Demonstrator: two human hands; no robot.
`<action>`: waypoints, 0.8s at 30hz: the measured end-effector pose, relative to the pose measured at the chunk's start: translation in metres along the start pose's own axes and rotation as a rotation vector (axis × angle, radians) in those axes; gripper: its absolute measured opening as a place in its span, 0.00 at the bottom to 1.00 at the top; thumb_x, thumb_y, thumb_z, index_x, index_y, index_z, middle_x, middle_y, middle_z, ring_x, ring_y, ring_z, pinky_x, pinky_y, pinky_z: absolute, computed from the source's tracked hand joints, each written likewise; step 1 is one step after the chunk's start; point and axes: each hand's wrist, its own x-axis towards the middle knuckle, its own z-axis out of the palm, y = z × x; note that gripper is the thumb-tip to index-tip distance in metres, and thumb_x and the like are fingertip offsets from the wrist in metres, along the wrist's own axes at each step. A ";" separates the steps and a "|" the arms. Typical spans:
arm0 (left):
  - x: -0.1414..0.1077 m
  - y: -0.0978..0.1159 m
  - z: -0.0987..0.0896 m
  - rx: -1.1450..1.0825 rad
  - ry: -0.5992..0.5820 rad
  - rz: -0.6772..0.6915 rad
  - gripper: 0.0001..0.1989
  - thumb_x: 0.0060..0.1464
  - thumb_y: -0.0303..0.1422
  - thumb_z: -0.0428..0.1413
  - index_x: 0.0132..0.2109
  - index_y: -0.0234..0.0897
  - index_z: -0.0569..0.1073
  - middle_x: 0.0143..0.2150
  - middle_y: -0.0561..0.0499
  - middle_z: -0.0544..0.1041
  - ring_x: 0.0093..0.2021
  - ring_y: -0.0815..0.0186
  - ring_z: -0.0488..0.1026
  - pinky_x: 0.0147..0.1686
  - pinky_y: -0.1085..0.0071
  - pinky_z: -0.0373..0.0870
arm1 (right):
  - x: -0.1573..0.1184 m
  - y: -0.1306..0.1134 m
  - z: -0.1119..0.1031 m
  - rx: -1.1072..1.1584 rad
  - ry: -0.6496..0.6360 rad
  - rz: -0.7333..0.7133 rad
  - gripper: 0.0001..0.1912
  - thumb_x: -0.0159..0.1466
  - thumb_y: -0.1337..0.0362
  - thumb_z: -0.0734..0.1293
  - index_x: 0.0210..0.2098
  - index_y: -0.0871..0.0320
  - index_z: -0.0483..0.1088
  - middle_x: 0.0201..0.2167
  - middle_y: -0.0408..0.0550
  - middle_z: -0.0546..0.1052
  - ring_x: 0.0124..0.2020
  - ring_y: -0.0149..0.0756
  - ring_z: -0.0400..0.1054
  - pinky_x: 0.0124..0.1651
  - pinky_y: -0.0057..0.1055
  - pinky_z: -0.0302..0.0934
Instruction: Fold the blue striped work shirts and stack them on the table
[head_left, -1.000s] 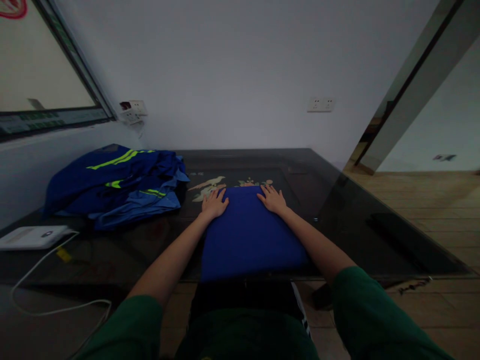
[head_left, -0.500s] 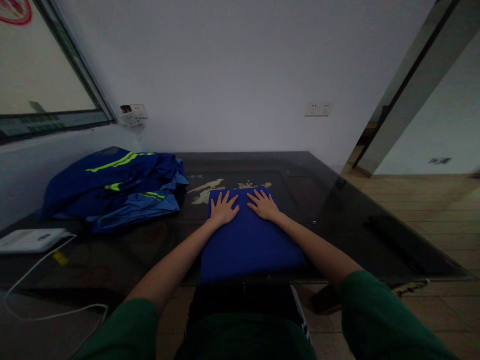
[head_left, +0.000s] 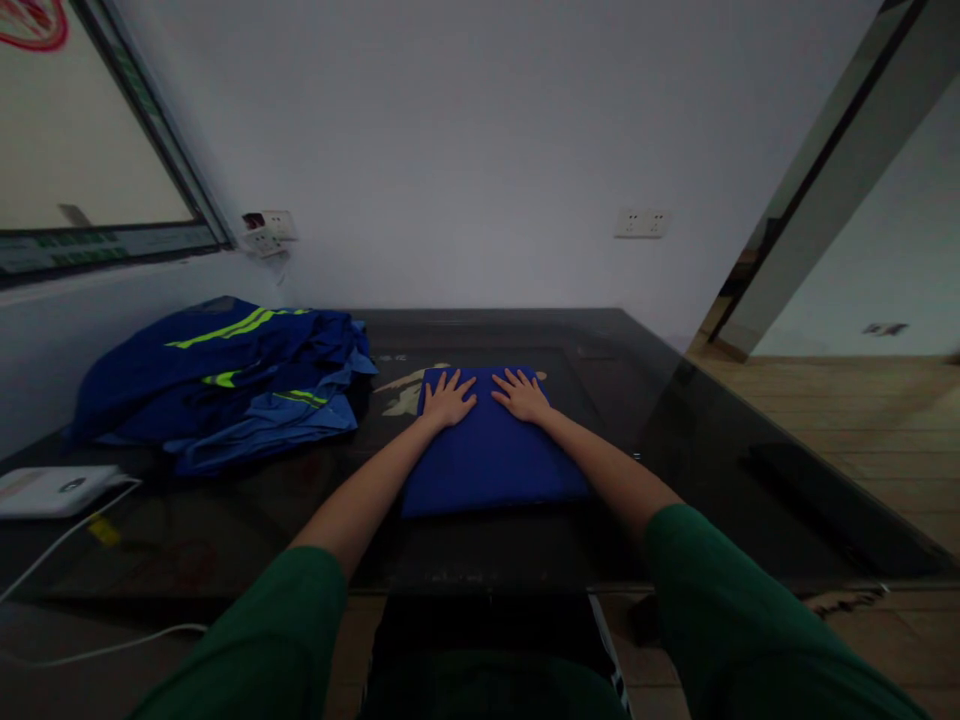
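Note:
A folded blue garment (head_left: 491, 465) lies flat on the dark table (head_left: 450, 555) in front of me; what kind of garment it is does not show. On its far left part rests my left hand (head_left: 448, 400), palm down with the fingers spread. My right hand (head_left: 521, 397) presses on the far right part in the same way, fingers apart. Both hands touch the cloth without gripping it. To the left, a heap of blue clothing (head_left: 247, 380) with yellow-green stripes is piled loosely.
A white device (head_left: 64, 490) with a white cable (head_left: 67, 540) sits at the left edge. Toward the right edge lies a dark flat object (head_left: 832, 510). The wall behind carries sockets (head_left: 641, 223), and a window (head_left: 97, 120) is at the left.
The folded garment has slid away from me, so its near edge now lies farther from the table's front edge. Both hands stay spread on it and my arms reach farther forward.

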 end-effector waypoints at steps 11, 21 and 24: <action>-0.080 0.047 -0.025 -0.003 -0.130 0.279 0.30 0.62 0.38 0.40 0.68 0.33 0.49 0.69 0.43 0.53 0.69 0.54 0.47 0.63 0.46 0.48 | -0.051 -0.035 -0.014 0.082 -0.167 -0.206 0.27 0.68 0.60 0.53 0.66 0.58 0.54 0.67 0.57 0.52 0.67 0.52 0.46 0.61 0.56 0.50; -0.137 0.021 -0.006 0.022 0.023 0.294 0.27 0.64 0.46 0.38 0.68 0.52 0.51 0.70 0.55 0.51 0.70 0.60 0.46 0.66 0.51 0.43 | -0.133 -0.038 -0.014 0.048 -0.050 -0.176 0.29 0.69 0.50 0.51 0.67 0.52 0.50 0.68 0.51 0.51 0.69 0.47 0.42 0.66 0.54 0.39; -0.140 0.012 -0.007 0.032 0.030 0.260 0.27 0.63 0.49 0.38 0.68 0.54 0.51 0.70 0.55 0.51 0.70 0.59 0.45 0.65 0.52 0.44 | -0.141 -0.030 -0.007 0.002 0.031 -0.156 0.28 0.70 0.49 0.50 0.67 0.47 0.50 0.68 0.47 0.51 0.69 0.46 0.42 0.66 0.54 0.39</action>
